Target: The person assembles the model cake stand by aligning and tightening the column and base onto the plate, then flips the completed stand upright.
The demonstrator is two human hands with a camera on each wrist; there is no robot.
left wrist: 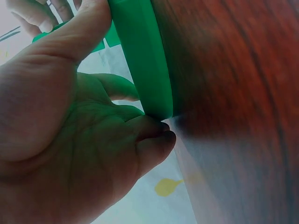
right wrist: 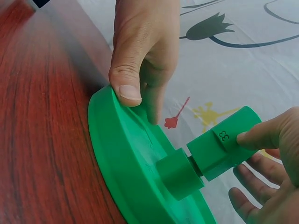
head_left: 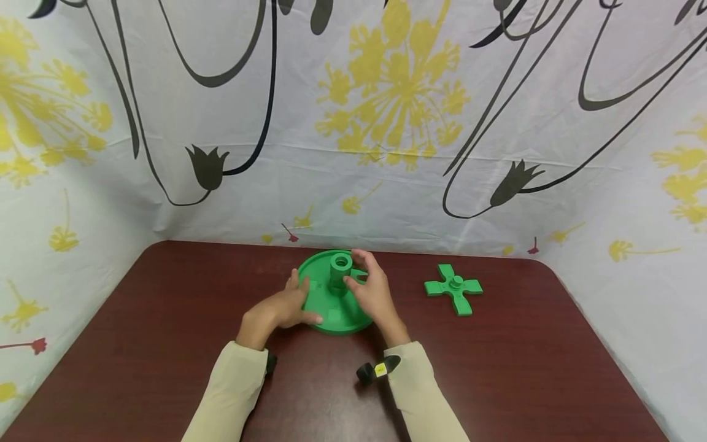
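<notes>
Clasping the plate [head_left: 331, 319] with the left grip [head_left: 280, 307], pinching the cylinder [right wrist: 212, 151] with the nearer right grip [head_left: 374, 291], and holding its long axis roughly upright over the hub [right wrist: 180, 175].

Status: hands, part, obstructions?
Left hand grips disc. Right hand holds post. Post upright on disc. Cross lies apart, right; nothing seen in the way.
</notes>
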